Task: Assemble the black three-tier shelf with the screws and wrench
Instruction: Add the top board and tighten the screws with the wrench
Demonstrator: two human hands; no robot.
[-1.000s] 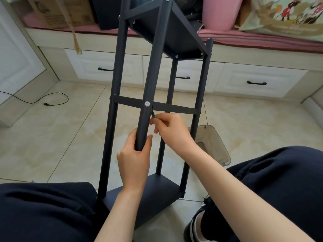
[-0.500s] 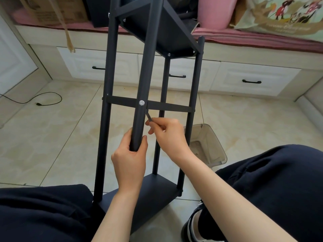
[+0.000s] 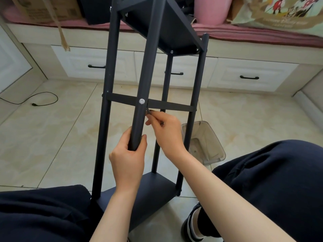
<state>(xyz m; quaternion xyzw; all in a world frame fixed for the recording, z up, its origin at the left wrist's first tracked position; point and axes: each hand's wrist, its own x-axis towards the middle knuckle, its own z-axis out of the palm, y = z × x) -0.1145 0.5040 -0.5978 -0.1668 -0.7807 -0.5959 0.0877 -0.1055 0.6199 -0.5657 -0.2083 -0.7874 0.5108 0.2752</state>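
We note the person's legs in dark trousers [image 3: 43, 215] at the bottom edge, with a dark shoe with white stripes [image 3: 192, 226] on the tiled floor [image 3: 52, 137] between them. The black three-tier shelf [image 3: 113, 75] stands on that floor between the knees, leaning toward the camera. Its lowest tier [image 3: 153, 187] sits just ahead of the left knee.

The left hand [image 3: 128, 158] grips the lower end of the nearest upright tube [image 3: 141, 109], fingers and thumb wrapped around it. The right hand [image 3: 166, 131] is just right of that tube, fingertips pinching a small wrench [image 3: 148, 111] whose tip sits under the flat crossbar [image 3: 167, 105], beside the tube. We cannot tell what the tip engages. A silver screw head [image 3: 141, 101] shows on the front of the tube where the crossbar meets it.

A clear plastic bin [image 3: 208, 142] lies on the floor behind the right-side uprights. A black cable [image 3: 36, 100] trails across the tiles at left.

Higher up, the upper tier [image 3: 167, 30] is fixed between the uprights, with small screws visible at its corner [image 3: 171, 52].

Farther back stands a row of white drawers [image 3: 244, 75] with black handles, under a bench with a pink cover [image 3: 244, 34]. On the bench rest a cardboard box [image 3: 50, 9], a pink container [image 3: 211, 9] and a printed bag [image 3: 279, 13].
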